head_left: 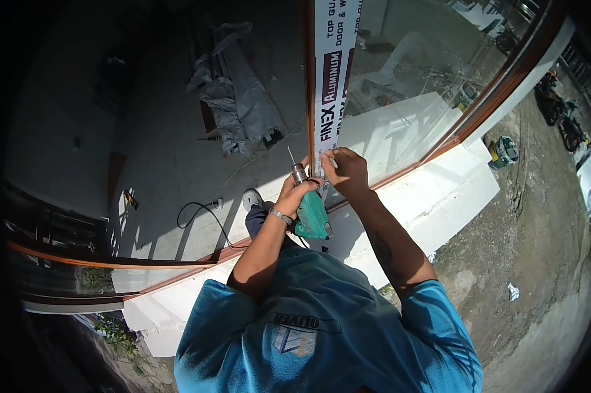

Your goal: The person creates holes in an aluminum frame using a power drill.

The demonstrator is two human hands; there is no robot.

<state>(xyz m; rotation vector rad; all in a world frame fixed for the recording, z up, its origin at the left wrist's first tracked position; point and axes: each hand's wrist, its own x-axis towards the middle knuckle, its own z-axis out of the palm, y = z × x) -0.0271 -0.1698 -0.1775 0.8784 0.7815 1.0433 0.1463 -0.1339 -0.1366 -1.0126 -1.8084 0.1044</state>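
My left hand (293, 198), with a watch on its wrist, is wrapped around the front of a green power drill (313, 215). The drill's metal chuck and thin bit point away from my body, beside the brown edge of an aluminum frame (328, 108) covered in white printed film. My right hand (348, 171) is at the frame's film-covered face, fingers curled and pinched together. Whatever may be between those fingertips is too small to make out.
A glass pane (400, 98) stands right of the frame. Inside, plastic-wrapped bundles (243, 98) lie on the floor, with a black cable (194, 204) nearer my foot. Outside are a pale ledge (433, 196), a bucket (503, 152) and rough ground.
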